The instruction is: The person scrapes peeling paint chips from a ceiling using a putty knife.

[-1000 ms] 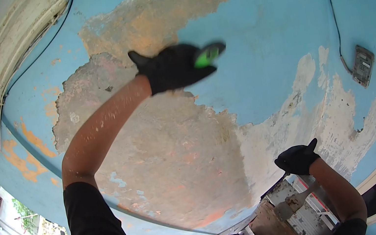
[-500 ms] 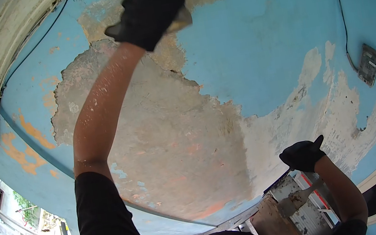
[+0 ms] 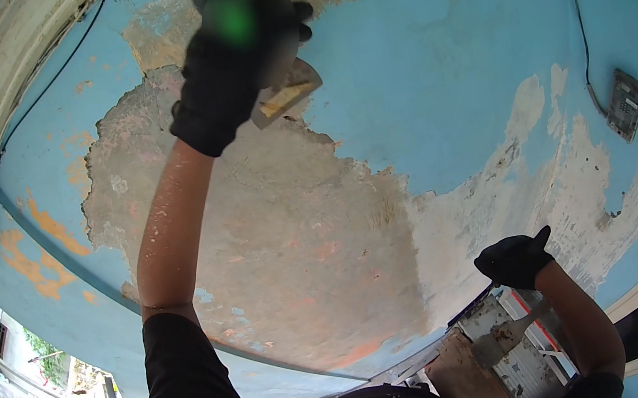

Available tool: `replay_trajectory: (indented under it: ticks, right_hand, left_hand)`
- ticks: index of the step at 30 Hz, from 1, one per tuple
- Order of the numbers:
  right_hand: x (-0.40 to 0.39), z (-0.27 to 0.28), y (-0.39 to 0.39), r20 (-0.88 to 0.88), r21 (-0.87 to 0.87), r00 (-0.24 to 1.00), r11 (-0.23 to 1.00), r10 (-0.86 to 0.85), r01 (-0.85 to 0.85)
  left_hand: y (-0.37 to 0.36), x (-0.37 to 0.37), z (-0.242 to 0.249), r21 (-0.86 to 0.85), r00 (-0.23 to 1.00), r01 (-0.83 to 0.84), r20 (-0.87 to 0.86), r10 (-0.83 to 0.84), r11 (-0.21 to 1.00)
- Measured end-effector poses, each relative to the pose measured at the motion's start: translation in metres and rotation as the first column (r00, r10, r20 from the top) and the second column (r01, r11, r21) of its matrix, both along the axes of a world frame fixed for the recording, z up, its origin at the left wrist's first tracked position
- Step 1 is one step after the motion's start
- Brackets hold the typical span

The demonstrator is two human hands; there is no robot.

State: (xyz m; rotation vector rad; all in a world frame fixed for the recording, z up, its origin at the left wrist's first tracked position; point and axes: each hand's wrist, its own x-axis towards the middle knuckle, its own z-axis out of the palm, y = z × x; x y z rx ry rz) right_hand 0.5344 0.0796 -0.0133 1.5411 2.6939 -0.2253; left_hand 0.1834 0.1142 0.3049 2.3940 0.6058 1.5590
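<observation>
My left hand, in a black glove, is raised at the upper left and wrapped round a scraper. A blurred green patch shows over the glove. The scraper's broad blade lies close to the wall, beside the ragged edge between bare plaster and blue paint. My right hand, also black-gloved, is closed low on the right with the thumb sticking out. What it grips is hidden; a dark edge shows just below it.
Below my right hand are a worn grey surface and a brown board. A dusty wall device hangs on a cable at the right. Dark cables run along the upper left. An opening at the lower left shows plants and a painted wall.
My left hand has moved down and slightly left with the scraper, and its forearm has lowered. More of the blade shows. My right hand has hardly moved.
</observation>
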Motion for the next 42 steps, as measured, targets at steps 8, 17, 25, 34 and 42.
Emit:
replay_trajectory:
  ticks: [8,17,25,34,42]
  right_hand:
    - [0.001,-0.003,0.001,-0.037,-0.035,0.999,0.999,-0.033,0.031]
    - [0.006,-0.015,0.008,-0.088,-0.063,0.996,0.998,-0.015,0.01]
    - [0.005,-0.011,0.005,-0.059,-0.053,0.997,0.998,-0.045,0.042]
    - [0.013,-0.039,0.017,0.003,-0.042,1.0,0.999,-0.011,0.012]
    - [0.006,-0.016,0.004,-0.065,0.073,0.998,0.997,0.012,-0.007]
  left_hand:
    - [-0.014,-0.016,-0.004,-0.165,0.98,0.181,0.107,-0.165,0.969]
    - [-0.031,-0.008,0.0,0.15,0.947,-0.284,0.198,0.252,0.947]
    - [-0.041,-0.016,-0.012,-0.014,0.97,-0.212,0.122,0.212,0.977]
    - [-0.045,-0.022,-0.013,-0.015,0.987,-0.043,0.154,0.045,0.999]
    - [-0.072,-0.01,-0.076,0.286,0.903,-0.176,0.427,0.039,0.942]
